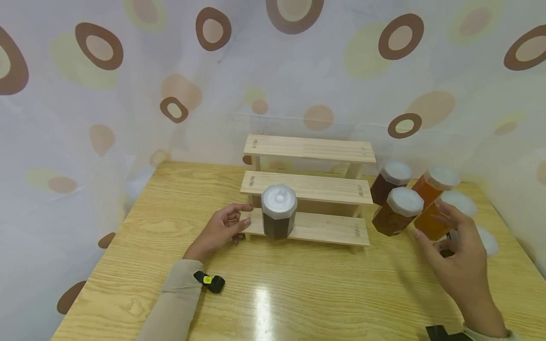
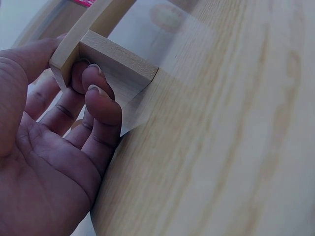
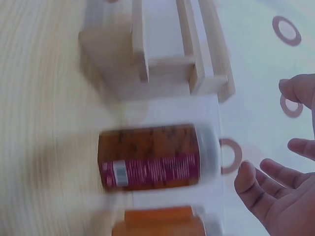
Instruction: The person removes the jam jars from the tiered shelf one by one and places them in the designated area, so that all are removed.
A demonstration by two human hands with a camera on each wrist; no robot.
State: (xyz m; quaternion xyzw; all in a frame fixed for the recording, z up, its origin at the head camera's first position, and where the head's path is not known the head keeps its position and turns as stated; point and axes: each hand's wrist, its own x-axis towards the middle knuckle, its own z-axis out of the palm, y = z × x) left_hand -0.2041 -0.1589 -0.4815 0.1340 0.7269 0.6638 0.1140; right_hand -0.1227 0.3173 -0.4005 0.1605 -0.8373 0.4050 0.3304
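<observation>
My left hand (image 1: pixel 219 231) grips the left end of the lowest board of a three-step wooden rack (image 1: pixel 326 228). In the left wrist view, the thumb lies along the board (image 2: pixel 69 54) and the fingers curl at its underside. A dark-filled jar (image 1: pixel 278 222) with a white lid stands on that lowest step, near its left end. My right hand (image 1: pixel 465 258) is in the air with thumb and fingers spread, holding nothing. Nearest it are a brown-orange jar (image 1: pixel 393 217) and an orange jar (image 1: pixel 432 225). The brown-orange jar's purple label (image 3: pixel 152 171) shows in the right wrist view.
Right of the rack, a dark jar (image 1: pixel 381 187) and a red-orange jar (image 1: pixel 426 187) stand behind the nearer ones. Another white lid (image 1: pixel 488 240) shows partly behind the right hand. A patterned curtain (image 1: pixel 273 71) hangs behind the wooden table (image 1: pixel 298 293).
</observation>
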